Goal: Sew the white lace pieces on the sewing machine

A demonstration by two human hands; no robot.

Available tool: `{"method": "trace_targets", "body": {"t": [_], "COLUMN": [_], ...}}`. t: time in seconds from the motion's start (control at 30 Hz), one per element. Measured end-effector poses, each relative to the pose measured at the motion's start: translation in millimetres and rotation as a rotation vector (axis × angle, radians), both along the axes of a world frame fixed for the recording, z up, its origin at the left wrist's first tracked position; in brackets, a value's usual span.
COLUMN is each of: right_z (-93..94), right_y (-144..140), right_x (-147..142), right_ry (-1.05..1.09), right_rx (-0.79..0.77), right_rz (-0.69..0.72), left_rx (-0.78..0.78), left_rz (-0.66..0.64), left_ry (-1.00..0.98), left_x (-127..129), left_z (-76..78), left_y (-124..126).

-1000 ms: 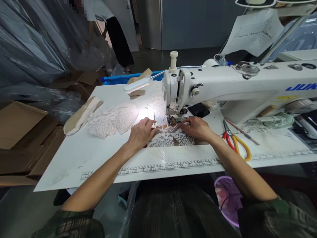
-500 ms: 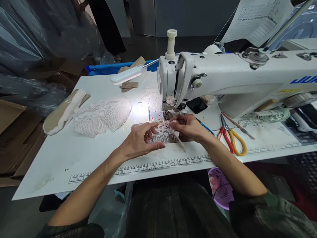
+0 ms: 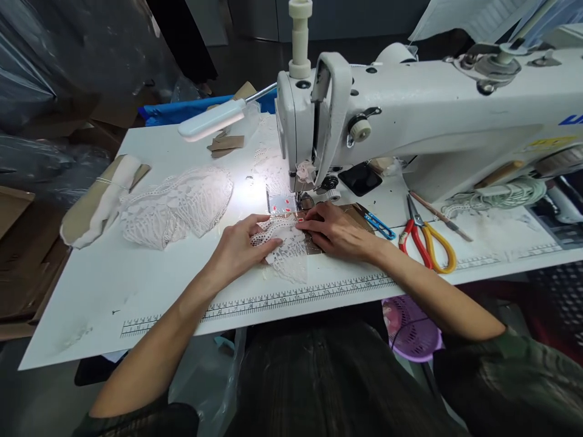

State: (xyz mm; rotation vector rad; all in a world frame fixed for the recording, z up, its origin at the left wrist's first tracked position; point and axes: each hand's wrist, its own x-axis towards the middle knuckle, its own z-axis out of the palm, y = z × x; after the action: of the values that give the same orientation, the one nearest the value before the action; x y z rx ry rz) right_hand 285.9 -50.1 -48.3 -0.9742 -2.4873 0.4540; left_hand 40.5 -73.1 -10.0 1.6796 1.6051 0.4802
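A piece of white lace (image 3: pixel 291 258) lies just in front of the presser foot of the sewing machine (image 3: pixel 298 121), its pointed lower end towards the table's front edge. My left hand (image 3: pixel 239 246) holds the lace's left side between thumb and fingers. On the upper right edge of the same lace, close to the needle area, my right hand (image 3: pixel 334 230) grips with bent fingertips. Its palm hides part of the brown plate (image 3: pixel 314 246) underneath. Blue thread snips (image 3: pixel 380 226) lie right beside my right hand.
More lace (image 3: pixel 180 203) and a tied fabric bundle (image 3: pixel 98 206) lie at left. A lamp (image 3: pixel 212 120) hangs over the table. Scissors with red and yellow handles (image 3: pixel 426 237) lie at right, near a dark phone (image 3: pixel 359 178). A printed ruler (image 3: pixel 273 300) runs along the front edge.
The lace has gone from raised and bunched between my hands to spread flat before the presser foot. My left hand has closed on its left side, and my right hand has lowered.
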Motion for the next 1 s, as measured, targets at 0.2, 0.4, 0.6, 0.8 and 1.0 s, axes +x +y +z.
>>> {"method": "trace_targets", "body": {"t": [0.2,0.4,0.6,0.8,1.0], "right_z": [-9.1,-7.6,-9.4,-5.7,-4.5], "right_y": [-4.3,-6.5,-4.4,-2.7,-5.9], "right_x": [-0.9,2.3,2.6,7.8,9.6], "right_ry": [0.019,0.037,0.071,0.137,0.055], "right_rx": [0.055,0.039,0.045,-0.016,0.005], "right_rz": [-0.046,-0.022,-0.018,0.018,0.098], "left_rx": [0.006,0.005,-0.037,-0.041,-0.018], "left_rz": [0.059,0.096,0.065,0.063,0.053], "left_ry": [-0.068,-0.113,-0.096,-0.143,-0.127], "left_x": [-0.3,4.2,2.2,1.3,0.7], "left_z": [-9.0,-6.7,-3.9,-7.3,-6.7], "left_y": [6.4,6.2,6.3,6.7,5.7]}}
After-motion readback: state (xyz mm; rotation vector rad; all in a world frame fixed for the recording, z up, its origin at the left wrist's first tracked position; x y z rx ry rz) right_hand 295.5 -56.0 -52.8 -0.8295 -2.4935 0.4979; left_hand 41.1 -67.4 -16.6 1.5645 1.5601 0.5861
